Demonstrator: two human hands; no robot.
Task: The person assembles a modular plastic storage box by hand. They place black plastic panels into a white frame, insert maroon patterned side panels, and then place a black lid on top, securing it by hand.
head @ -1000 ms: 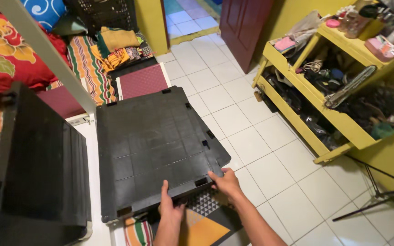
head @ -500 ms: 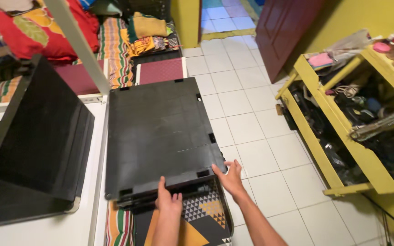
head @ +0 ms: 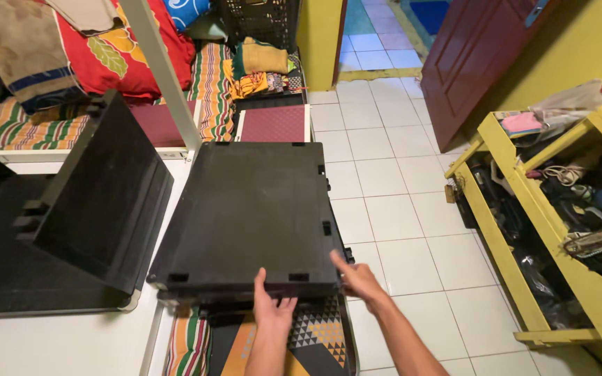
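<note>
A large flat black plastic panel lies level in front of me, on top of another black panel whose edge shows beneath it. My left hand grips its near edge, thumb on top and fingers underneath. My right hand is at the panel's near right corner, fingers spread and touching the edge. Beneath the near edge lies a cloth with a black-and-white triangle pattern and orange patches.
A second black panel leans tilted at the left on a white surface. A white post rises behind. Striped bedding and folded clothes lie beyond. A yellow shelf unit with clutter stands right; a dark red door is open.
The view has swung right and down. The panel now lies squarer to me, and my right hand has slid from on the corner to beside it with fingers spread.
</note>
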